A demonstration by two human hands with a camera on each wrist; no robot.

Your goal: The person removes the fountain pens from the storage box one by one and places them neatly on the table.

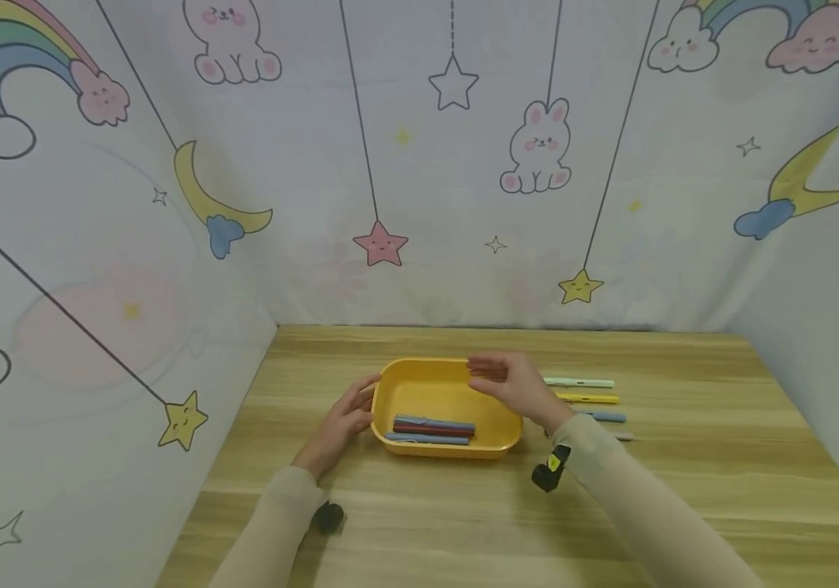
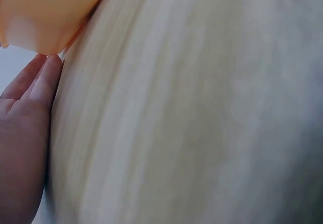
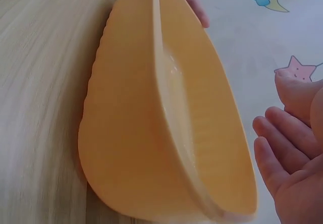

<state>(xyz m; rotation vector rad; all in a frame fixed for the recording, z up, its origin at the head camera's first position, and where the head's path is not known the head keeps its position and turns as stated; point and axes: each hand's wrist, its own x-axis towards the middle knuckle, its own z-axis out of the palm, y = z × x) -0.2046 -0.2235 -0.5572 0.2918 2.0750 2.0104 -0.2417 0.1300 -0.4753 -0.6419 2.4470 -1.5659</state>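
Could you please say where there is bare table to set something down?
Bare table lies between the sleeves before the yellow tray, and right of the lined-up pens. It's crowded at the tray's right end, near the right hand.

I get dim, soft light, faint glare inside the yellow basket, and left-wrist blur over the tabletop.

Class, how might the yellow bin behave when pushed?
The yellow bin looks stiff and light, given its thin, smooth walls. Its low, broad form would probably slide across the table rather than tip. Pens lying loose inside may shift.
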